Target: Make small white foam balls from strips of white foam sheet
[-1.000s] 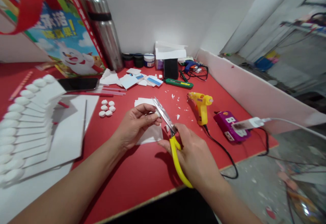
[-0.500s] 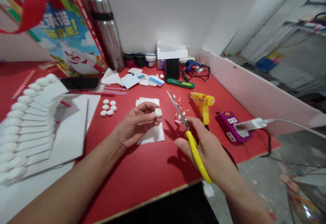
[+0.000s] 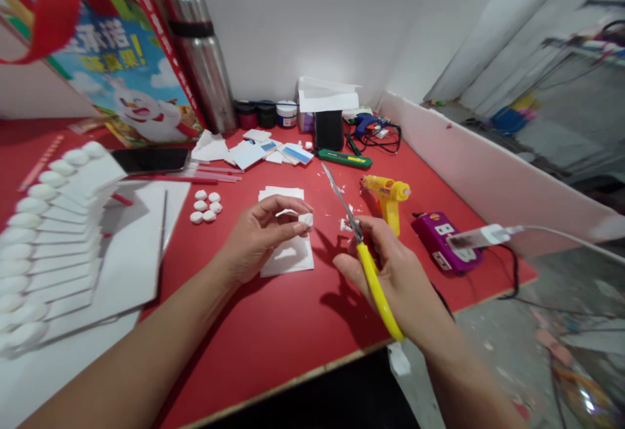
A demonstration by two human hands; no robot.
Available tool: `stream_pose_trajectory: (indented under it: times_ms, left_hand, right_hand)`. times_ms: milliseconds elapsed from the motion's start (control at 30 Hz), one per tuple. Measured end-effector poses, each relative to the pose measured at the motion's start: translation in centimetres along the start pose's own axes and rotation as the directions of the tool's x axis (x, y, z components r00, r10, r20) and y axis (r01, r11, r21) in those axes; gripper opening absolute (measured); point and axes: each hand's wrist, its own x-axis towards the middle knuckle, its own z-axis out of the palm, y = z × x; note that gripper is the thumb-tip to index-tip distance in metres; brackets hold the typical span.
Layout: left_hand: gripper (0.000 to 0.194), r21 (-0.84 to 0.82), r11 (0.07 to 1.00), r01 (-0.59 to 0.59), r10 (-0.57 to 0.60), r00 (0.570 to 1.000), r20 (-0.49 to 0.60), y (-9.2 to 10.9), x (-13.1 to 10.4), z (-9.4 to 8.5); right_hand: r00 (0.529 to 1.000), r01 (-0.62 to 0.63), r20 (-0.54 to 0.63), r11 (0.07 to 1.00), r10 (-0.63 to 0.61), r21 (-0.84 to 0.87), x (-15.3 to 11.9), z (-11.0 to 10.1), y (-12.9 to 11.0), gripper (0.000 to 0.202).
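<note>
Between the thumb and fingertips of my left hand (image 3: 261, 234) is a small white foam piece (image 3: 305, 219), held above white paper sheets (image 3: 288, 261). My right hand (image 3: 395, 266) grips yellow-handled scissors (image 3: 368, 273), blades pointing away from me and to the left of the glue gun. White scraps (image 3: 344, 224) lie on the red table under and around the blades. Several white rounded pieces (image 3: 200, 206) sit in a group left of my left hand. At far left stands a curved white model (image 3: 63, 234) edged with similar rounded pieces.
A yellow glue gun (image 3: 388, 194) and a purple power strip (image 3: 446, 243) with a plugged-in white charger lie at right. Toward the back are a green utility knife (image 3: 344, 158), card offcuts (image 3: 249, 154), paint jars (image 3: 267, 115), a phone (image 3: 150, 160), a steel flask (image 3: 202, 64) and a printed bag (image 3: 141, 84).
My left fingers have shifted and turned the white piece, with more space now between thumb and index finger. The scissors stay in my right hand, nearly in the same place.
</note>
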Motion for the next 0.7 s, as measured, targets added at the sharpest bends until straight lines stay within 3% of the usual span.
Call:
stream_pose_trajectory:
  times_ms: [233, 433, 700]
  left_hand:
    - [0.022, -0.034, 0.999, 0.008, -0.01, 0.999, -0.036, -0.2, 0.1, -0.2]
    - [0.033, 0.077, 0.992, -0.103, 0.111, 0.988, -0.105, -0.1, 0.1, 0.0]
    - [0.033, 0.093, 0.99, -0.108, 0.113, 0.992, -0.049, -0.7, 0.2, -0.3]
  right_hand:
    - [0.99, 0.132, 0.058, 0.984, -0.126, -0.123, -0.3, 0.1, 0.3, 0.061]
    - [0.967, 0.247, 0.026, 0.903, -0.254, -0.352, -0.5, 1.1, 1.7, 0.073]
    - [0.938, 0.309, 0.005, 0.828, -0.347, -0.468, -0.3, 1.3, 2.0, 0.076]
